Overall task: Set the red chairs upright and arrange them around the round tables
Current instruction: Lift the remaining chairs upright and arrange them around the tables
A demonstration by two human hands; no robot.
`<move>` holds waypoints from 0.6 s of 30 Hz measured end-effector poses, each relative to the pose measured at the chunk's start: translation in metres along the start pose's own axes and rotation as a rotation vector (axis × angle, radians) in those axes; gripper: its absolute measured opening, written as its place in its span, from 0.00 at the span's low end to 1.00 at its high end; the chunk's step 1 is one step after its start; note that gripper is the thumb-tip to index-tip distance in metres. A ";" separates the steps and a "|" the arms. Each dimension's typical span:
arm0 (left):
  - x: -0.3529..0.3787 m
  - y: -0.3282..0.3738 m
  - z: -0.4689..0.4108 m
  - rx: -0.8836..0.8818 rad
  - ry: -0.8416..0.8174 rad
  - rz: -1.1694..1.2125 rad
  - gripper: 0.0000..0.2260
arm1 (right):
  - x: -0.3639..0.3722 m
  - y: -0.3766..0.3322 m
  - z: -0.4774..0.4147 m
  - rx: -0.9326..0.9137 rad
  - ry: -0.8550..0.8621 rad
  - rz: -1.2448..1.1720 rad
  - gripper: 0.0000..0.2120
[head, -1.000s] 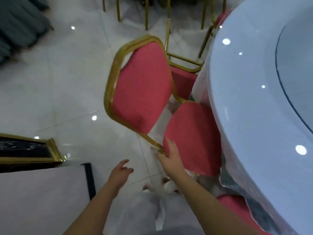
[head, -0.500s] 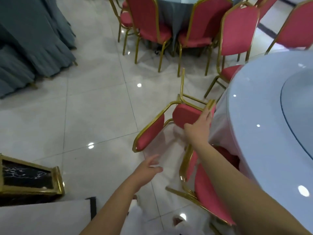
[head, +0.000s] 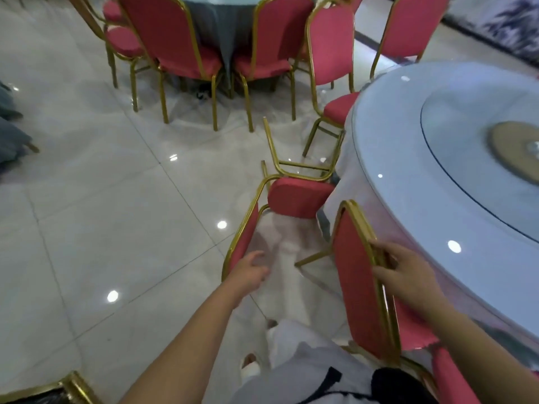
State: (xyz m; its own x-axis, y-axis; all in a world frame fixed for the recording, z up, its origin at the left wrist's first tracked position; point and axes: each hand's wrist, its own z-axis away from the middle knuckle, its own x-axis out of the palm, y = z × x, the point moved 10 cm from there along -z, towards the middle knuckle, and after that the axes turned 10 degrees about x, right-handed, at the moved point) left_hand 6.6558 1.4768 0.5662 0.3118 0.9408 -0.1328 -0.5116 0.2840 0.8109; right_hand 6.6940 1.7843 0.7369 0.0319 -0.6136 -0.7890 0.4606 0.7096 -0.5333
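A red chair with a gold frame (head: 354,287) stands upright beside the round white-clothed table (head: 408,176), its seat tucked toward the cloth. My right hand (head: 405,275) grips the gold edge of its backrest. Just beyond it a second red chair (head: 297,196) lies tipped on its back on the floor, with its legs pointing away from me. My left hand (head: 250,269) hovers with loosely curled fingers at the lower end of that chair's backrest and holds nothing. Whether it touches the frame I cannot tell.
Another upright red chair (head: 332,53) stands at the white table's far side. Several red chairs (head: 175,33) ring a grey-clothed table (head: 215,21) at the back. A gold-framed object (head: 70,389) sits at the bottom left. Pale tiled floor (head: 102,214) stretches left.
My right hand has left the tipped chair's seat and now holds the backrest of the upright chair near me. My left hand has moved up to the tipped chair's backrest.
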 end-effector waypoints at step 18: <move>-0.185 -0.026 -0.159 -0.339 -0.039 -0.370 0.13 | 0.306 -0.098 -0.190 0.397 -0.480 -0.323 0.05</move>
State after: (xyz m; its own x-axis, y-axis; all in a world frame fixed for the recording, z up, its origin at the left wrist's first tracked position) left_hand 6.4844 1.3244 0.4792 0.5476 0.7602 -0.3498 -0.5907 0.6472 0.4819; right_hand 6.4903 1.5925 0.4897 0.1850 -0.9224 -0.3391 0.7991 0.3420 -0.4944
